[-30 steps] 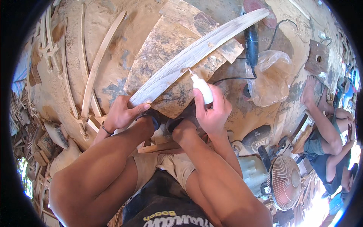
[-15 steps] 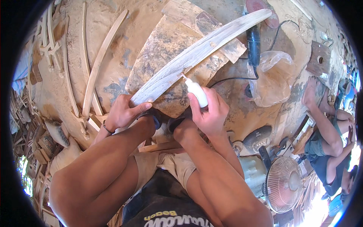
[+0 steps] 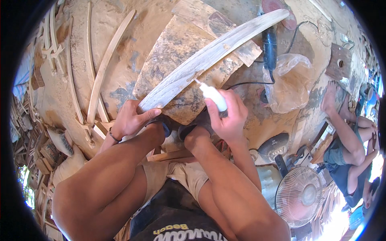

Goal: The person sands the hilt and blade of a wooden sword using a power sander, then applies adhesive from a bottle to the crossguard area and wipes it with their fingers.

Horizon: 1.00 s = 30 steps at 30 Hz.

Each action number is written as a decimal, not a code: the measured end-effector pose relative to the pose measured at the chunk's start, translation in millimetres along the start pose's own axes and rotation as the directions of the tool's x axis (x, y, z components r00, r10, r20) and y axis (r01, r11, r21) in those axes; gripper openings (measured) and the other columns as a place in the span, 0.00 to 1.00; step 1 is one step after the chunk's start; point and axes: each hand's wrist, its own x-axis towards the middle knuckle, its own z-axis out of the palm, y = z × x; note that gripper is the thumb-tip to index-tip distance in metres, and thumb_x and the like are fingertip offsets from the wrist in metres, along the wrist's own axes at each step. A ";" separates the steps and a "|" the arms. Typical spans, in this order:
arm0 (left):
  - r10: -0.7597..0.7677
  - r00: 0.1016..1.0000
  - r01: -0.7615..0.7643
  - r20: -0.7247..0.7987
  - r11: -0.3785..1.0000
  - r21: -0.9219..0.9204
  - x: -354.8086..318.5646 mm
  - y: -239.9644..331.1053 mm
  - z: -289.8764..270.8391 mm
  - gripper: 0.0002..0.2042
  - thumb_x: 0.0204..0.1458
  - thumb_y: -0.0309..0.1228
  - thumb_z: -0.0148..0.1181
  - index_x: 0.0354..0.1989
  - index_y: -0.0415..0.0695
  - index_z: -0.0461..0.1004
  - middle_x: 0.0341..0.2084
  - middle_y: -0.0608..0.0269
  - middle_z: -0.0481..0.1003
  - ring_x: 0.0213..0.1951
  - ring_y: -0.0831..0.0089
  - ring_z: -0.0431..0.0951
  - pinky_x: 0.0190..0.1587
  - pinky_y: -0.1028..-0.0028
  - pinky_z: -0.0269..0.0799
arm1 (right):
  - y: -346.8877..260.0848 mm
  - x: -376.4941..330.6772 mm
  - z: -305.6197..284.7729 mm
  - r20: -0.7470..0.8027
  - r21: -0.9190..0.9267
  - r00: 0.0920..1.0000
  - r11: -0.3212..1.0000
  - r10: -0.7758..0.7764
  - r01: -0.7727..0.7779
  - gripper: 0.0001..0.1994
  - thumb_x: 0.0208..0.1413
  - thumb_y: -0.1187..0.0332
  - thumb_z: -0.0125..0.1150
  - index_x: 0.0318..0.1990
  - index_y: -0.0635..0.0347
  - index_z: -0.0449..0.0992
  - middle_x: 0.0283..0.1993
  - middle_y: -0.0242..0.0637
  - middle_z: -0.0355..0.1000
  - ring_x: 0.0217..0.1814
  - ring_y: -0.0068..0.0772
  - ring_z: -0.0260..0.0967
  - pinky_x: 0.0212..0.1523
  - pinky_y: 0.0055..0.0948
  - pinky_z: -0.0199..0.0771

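A long, curved, pale wooden slat point(image 3: 213, 56) slants from near my feet up to the far right, lying over a worn, stained board point(image 3: 165, 52). My left hand point(image 3: 134, 116) grips its near end, thumb on top. In my right hand point(image 3: 229, 116) is a small white squeeze bottle point(image 3: 214, 97) with a thin nozzle. The nozzle tip points at the slat's lower edge, close to a dark, rough notch there. A small gap seems to separate tip and wood.
Several thin curved wooden strips point(image 3: 108, 64) lie at the left. A dark power tool point(image 3: 269, 48) with a cord and a clear plastic bag point(image 3: 289, 84) are at the right. A fan point(image 3: 300, 197) stands at the lower right; another person's leg point(image 3: 341, 128) is beyond.
My right hand has drawn the bottle slightly right and toward me, so the nozzle has come away from the slat's notch. The left hand and the slat have stayed put.
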 end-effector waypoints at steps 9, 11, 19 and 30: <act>-0.008 1.000 0.007 -0.007 1.000 -0.017 -1.3 0.1 0.9 0.30 0.61 0.57 0.75 0.40 0.32 0.86 0.16 0.55 0.73 0.21 0.72 0.69 0.27 0.61 0.66 | -3.3 -3.1 2.2 0.058 -0.069 0.997 0.996 -0.054 0.058 0.12 0.62 0.69 0.79 0.48 0.64 0.83 0.37 0.44 0.81 0.34 0.48 0.78 0.34 0.42 0.77; -0.013 1.000 0.013 -0.002 1.000 -0.021 -1.2 0.5 0.6 0.31 0.61 0.57 0.75 0.39 0.32 0.86 0.16 0.55 0.73 0.21 0.72 0.69 0.27 0.61 0.66 | -3.6 -2.0 2.3 0.019 -0.078 1.000 0.997 -0.011 0.013 0.13 0.61 0.69 0.79 0.48 0.64 0.83 0.37 0.44 0.81 0.34 0.48 0.78 0.35 0.43 0.77; -0.011 1.000 0.011 -0.003 0.999 -0.034 -0.7 -0.1 0.6 0.31 0.61 0.56 0.76 0.34 0.32 0.85 0.15 0.58 0.73 0.22 0.75 0.68 0.27 0.61 0.65 | -6.7 1.7 7.1 0.016 -0.085 0.997 0.994 -0.074 0.075 0.13 0.60 0.69 0.80 0.46 0.64 0.83 0.36 0.43 0.81 0.34 0.49 0.78 0.35 0.42 0.77; -0.053 0.998 0.052 0.019 0.998 0.034 1.0 -2.6 -0.6 0.34 0.60 0.59 0.76 0.28 0.32 0.82 0.14 0.62 0.69 0.22 0.77 0.65 0.25 0.62 0.63 | -8.1 -0.2 4.3 0.068 -0.106 0.995 0.991 -0.080 0.087 0.13 0.60 0.69 0.80 0.47 0.63 0.83 0.36 0.41 0.81 0.32 0.49 0.76 0.34 0.43 0.75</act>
